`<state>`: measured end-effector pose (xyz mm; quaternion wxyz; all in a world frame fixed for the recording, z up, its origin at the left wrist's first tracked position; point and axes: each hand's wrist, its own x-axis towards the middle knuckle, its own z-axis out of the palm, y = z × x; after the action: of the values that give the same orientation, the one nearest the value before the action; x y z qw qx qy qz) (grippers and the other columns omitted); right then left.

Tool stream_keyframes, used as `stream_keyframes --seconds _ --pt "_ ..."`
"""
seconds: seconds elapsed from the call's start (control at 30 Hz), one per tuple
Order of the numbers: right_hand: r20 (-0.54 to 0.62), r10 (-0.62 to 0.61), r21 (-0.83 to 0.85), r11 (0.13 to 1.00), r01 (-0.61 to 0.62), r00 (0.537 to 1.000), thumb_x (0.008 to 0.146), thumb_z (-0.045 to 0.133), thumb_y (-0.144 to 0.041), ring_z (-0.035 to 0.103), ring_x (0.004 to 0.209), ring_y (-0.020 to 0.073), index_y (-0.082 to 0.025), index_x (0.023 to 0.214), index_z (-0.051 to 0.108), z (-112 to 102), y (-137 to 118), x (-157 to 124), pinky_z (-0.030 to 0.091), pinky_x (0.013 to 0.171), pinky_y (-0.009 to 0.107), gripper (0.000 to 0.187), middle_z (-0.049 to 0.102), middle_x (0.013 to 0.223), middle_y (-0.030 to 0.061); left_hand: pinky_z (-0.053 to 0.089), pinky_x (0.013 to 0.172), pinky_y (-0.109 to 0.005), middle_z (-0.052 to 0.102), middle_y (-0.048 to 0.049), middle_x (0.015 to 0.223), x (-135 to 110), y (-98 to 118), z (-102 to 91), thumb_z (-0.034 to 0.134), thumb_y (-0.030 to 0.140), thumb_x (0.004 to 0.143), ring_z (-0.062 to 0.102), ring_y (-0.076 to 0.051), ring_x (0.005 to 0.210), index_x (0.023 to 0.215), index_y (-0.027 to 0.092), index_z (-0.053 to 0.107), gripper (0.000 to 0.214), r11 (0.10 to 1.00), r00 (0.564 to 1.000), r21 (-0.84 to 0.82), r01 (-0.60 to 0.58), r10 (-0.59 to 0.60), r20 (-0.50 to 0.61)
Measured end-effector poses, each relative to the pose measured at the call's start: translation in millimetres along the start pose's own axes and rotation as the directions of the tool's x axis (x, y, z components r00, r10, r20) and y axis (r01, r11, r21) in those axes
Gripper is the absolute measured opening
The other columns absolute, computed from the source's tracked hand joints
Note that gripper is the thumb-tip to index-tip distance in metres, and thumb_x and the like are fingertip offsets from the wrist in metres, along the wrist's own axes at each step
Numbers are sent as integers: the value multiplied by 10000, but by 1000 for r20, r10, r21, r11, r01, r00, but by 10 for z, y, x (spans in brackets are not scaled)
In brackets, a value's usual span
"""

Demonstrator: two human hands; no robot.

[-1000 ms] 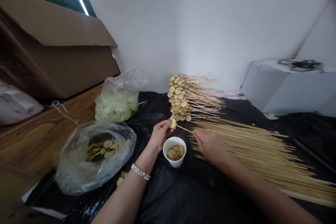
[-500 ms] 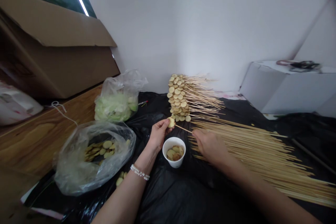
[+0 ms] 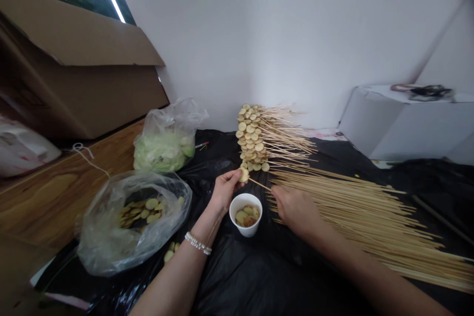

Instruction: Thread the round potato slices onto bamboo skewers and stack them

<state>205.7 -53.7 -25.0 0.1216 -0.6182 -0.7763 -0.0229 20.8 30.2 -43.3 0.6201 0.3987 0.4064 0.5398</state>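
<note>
In the head view, your left hand (image 3: 224, 189) pinches a round, pale yellow slice (image 3: 244, 174) with a brownish rim, while your right hand (image 3: 296, 210) grips a thin, light wooden skewer (image 3: 259, 184) whose far end meets that slice. Both are above and beyond a round white cup (image 3: 246, 231), upright on the black plastic sheet (image 3: 237, 276) and holding several similar slices (image 3: 245, 217). To your left, a clear plastic bag (image 3: 107, 242) lies open with a heap of round slices (image 3: 138, 213) inside. Behind it, a second clear plastic bag (image 3: 187, 110) contains pale green pieces (image 3: 163, 153). Farther back is a large brown cardboard box (image 3: 96, 98); you cannot see its contents. Loose wooden skewers (image 3: 363, 222) spread to your right, near a pile of slice-loaded skewers (image 3: 252, 133).
</note>
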Motion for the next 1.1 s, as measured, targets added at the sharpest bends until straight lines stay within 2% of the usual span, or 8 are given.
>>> stream_keyframes --seconds 0.33,0.57,0.67,0.8,0.9,1.1 --pt "12 -3 -14 1000 3 1000 888 414 -122 589 735 167 -188 929 609 -10 -29 -16 277 585 276 209 666 876 57 470 575 -211 708 -86 725 -27 -18 22 842 375 536 607 -120 617 761 102 741 367 1000 999 -5 22 -22 27" --pt "-11 2 155 988 0 1000 952 369 -220 592 746 149 -191 811 606 97 55 52 315 638 255 278 675 799 38 468 569 -207 705 -79 714 -31 -18 33 824 393 564 609 -122 621 764 107 741 358 999 998 41 17 -19 67" --pt "-56 0 164 986 9 998 959 361 -223 593 773 156 -190 853 608 114 82 68 329 661 253 271 675 833 45 474 575 -207 711 -78 730 -26 -8 42 831 403 547 618 -125 634 785 116 738 384 999 999 22 29 -30 45" --pt "-104 0 187 982 20 995 965 367 -250 596 810 162 -189 972 594 109 86 66 341 674 251 235 671 908 48 438 503 -178 690 -63 656 -2 14 25 831 433 535 581 -94 543 786 111 730 421 999 999 20 31 -30 -30" --pt "-122 -4 131 991 20 993 957 382 -247 592 784 165 -182 1026 573 112 82 54 334 638 260 213 656 930 54 408 470 -153 689 -53 680 16 33 -1 838 427 521 568 -76 536 756 116 726 405 1000 996 0 5 -5 -87" --pt "-127 -117 -107 989 103 985 908 385 -109 563 696 172 -182 909 585 74 34 -29 276 570 296 213 621 873 61 348 432 -139 682 -46 660 29 12 -12 860 408 472 481 -32 467 717 113 728 406 1000 993 -5 22 -23 -117"
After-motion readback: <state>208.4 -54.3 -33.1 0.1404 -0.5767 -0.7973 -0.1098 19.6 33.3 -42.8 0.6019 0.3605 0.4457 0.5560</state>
